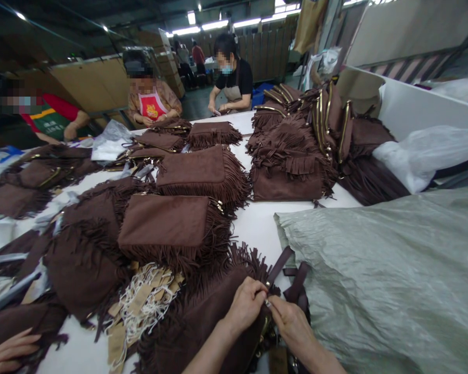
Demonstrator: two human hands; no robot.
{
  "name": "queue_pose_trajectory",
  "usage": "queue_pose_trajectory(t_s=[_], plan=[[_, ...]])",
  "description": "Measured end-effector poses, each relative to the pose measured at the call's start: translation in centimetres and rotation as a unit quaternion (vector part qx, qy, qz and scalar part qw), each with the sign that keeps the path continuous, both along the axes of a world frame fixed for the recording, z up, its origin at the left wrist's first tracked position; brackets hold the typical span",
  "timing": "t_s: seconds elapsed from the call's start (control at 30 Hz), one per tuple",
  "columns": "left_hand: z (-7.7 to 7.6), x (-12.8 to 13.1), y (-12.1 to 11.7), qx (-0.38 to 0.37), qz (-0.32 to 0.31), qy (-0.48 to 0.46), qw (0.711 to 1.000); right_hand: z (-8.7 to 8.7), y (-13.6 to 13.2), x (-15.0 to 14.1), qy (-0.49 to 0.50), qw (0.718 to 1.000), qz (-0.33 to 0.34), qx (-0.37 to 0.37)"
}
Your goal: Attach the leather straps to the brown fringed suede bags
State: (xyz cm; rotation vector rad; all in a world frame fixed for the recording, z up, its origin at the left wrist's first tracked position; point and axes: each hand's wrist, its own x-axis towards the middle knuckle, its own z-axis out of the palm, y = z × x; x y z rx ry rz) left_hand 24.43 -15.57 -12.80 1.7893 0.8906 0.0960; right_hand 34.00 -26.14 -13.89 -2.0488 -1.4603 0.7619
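A dark brown fringed bag (214, 306) lies on the table in front of me, its fringe spread toward the far side. My left hand (246, 305) pinches a small metal clasp (267, 303) at the bag's right edge, where a brown strap (278, 267) starts. From the other side, my right hand (292, 321) has thumb and fingers closed on the same clasp, and the two hands' fingertips almost meet. The finer parts of the clasp are hidden by my fingers. Left of the bag sits a heap of brown paper tags (140, 298) with white strings.
Stacked fringed bags (166, 221) stand beyond my hands, with another pile of zippered bags (284, 176) farther right. A greenish plastic sheet (390, 270) covers the right side. Another person's hand (11, 350) rests on a bag at lower left. Several people work across the table.
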Motion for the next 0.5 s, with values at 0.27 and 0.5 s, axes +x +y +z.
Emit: queue_pose_trajectory(t_s=[0.27, 0.5], plan=[[-0.44, -0.15, 0.53, 0.013, -0.019, 0.026, 0.999, -0.76, 0.07, -0.27, 0.012, 1.000, -0.008, -0.002], [-0.55, -0.34, -0.15, -0.013, 0.087, -0.051, 0.995, -0.29, -0.24, 0.16, 0.043, 0.998, -0.018, -0.033]])
